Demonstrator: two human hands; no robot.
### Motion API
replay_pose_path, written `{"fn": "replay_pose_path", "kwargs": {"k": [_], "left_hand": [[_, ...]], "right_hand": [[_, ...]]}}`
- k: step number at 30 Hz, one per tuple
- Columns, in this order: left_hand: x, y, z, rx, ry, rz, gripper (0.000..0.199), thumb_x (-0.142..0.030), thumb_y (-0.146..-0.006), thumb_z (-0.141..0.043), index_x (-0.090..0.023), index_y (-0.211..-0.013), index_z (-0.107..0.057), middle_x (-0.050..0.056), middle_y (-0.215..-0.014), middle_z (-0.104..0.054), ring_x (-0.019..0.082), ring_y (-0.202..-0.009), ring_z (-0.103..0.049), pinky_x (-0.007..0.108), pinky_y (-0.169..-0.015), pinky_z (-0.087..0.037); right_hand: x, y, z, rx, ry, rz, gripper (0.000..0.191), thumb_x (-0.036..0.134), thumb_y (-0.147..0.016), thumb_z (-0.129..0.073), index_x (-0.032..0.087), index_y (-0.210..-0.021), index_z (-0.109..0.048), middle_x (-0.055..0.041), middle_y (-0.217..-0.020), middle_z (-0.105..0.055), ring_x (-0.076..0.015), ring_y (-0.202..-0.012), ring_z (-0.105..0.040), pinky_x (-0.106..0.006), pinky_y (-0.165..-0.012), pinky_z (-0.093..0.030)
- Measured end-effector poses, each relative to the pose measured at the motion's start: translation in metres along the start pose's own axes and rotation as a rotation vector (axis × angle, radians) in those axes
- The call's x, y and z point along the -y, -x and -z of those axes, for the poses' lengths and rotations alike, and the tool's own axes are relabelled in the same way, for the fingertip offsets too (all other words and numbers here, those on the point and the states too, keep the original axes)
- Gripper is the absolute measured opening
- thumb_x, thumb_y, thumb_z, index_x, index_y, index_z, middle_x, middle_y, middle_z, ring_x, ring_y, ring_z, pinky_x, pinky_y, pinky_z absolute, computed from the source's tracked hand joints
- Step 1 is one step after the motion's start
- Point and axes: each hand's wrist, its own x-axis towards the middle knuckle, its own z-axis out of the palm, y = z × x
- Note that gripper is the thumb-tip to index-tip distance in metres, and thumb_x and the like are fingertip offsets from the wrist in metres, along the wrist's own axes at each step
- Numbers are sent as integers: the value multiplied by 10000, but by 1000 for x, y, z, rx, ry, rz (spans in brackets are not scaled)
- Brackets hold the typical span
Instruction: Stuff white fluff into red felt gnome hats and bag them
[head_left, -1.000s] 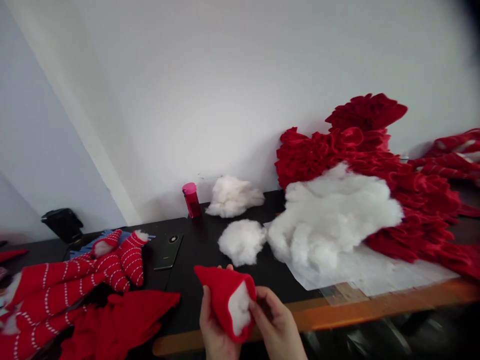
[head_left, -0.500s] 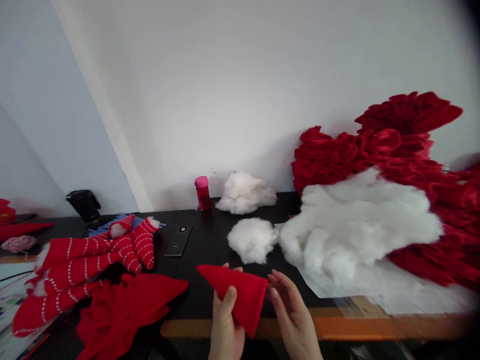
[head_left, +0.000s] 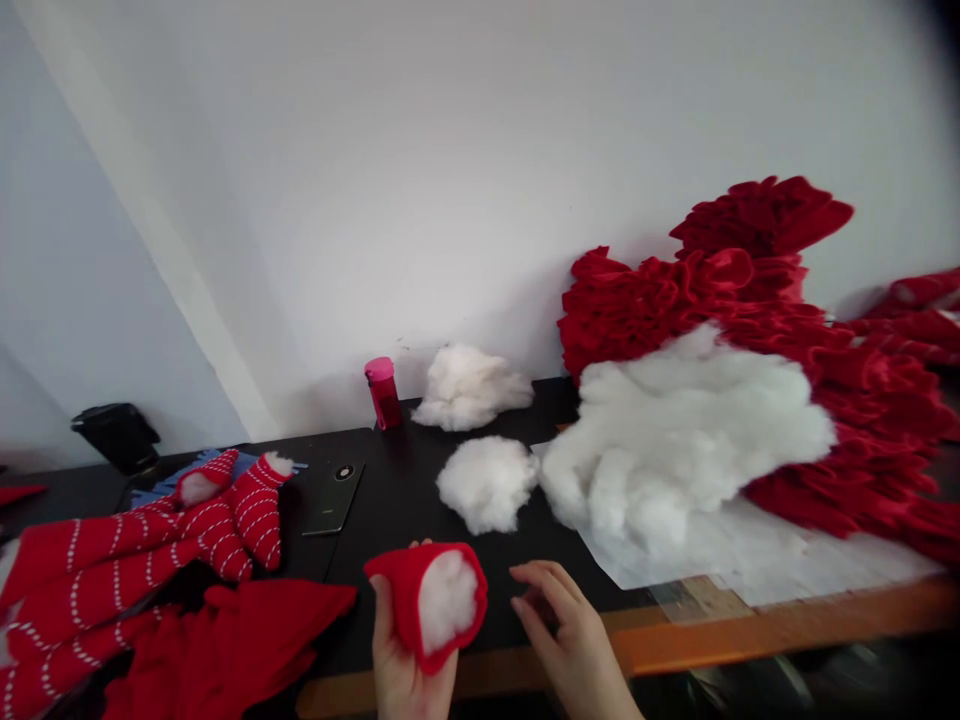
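A red felt cone [head_left: 401, 597] lies in my left hand [head_left: 401, 670], its wide mouth turned toward me and to the right. White stuffing [head_left: 448, 602] fills that mouth. My left thumb rests along the cone's near left side, and the other fingers are mostly hidden behind it. To the right, apart from the cone, is my right hand [head_left: 566, 625], its fingers bent and thumb apart from them, with nothing between them. Beyond the hands sits a small clump of white stuffing [head_left: 487, 484].
At right, a large mass of stuffing [head_left: 690, 430] lies on a white sheet [head_left: 630, 565] against piled red fabric pieces [head_left: 667, 300]. Left are striped stuffed cones [head_left: 127, 545], flat red felt pieces [head_left: 225, 640] and a phone [head_left: 334, 500]. A pink-capped bottle [head_left: 384, 395] stands by the wall.
My left hand has turned the cone so its mouth and the stuffing inside now show. My right hand has come away from the cone's edge. The view has shifted slightly right.
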Motion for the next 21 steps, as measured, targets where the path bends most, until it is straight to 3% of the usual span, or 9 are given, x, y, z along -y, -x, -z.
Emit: {"fn": "replay_pose_path", "kwargs": {"k": [3,7,10,13,16,21], "left_hand": [[-5,-9,8,66,-64,-44,412,-589,-803,-515,-267,-928,-740,69,-1030,-736,266,-996,-655,524,-1007,-399],[7,-9,3,-8,-161,-112,401,-583,-667,-681,-318,-966,-716,39,-1106,-710,271,-1056,-623,460,-950,-469],[31,3,-5,38,-294,-209,556,-560,-599,-748,-378,-1111,-628,15,-1241,-631,276,-1120,-581,383,-869,-523],[62,18,-7,138,-437,-293,683,-482,-605,-779,-389,-1226,-513,38,-1289,-575,301,-1171,-538,387,-862,-529],[90,30,-1,229,-513,-279,717,-351,-600,-811,-358,-1239,-485,63,-1242,-587,309,-1165,-542,413,-881,-520],[120,46,7,328,-618,-118,303,-374,-717,-721,-234,-976,-650,69,-1040,-692,254,-1059,-617,360,-877,-521]], "right_hand": [[-1,-9,6,10,-28,-44,153,266,-866,-526,214,-959,-635,-75,-942,-578,-156,-664,-589,-280,-626,-532],[14,-1,8,14,-407,-194,352,398,-876,-561,315,-1212,-491,-84,-1198,-525,-222,-1041,-569,-341,-831,-529],[28,16,7,8,-667,-267,361,466,-833,-623,339,-1156,-522,-56,-1349,-396,-257,-1251,-421,-385,-987,-442],[35,34,11,-27,-778,-323,282,468,-791,-675,284,-996,-615,-61,-1314,-407,-291,-1234,-426,-404,-1004,-413],[37,52,27,-124,-844,-406,216,418,-766,-716,239,-873,-659,-71,-1221,-503,-292,-1175,-463,-407,-992,-406],[29,97,75,-330,-1094,-511,144,322,-797,-708,203,-773,-630,-25,-918,-622,-191,-911,-568,-369,-905,-461]]}}
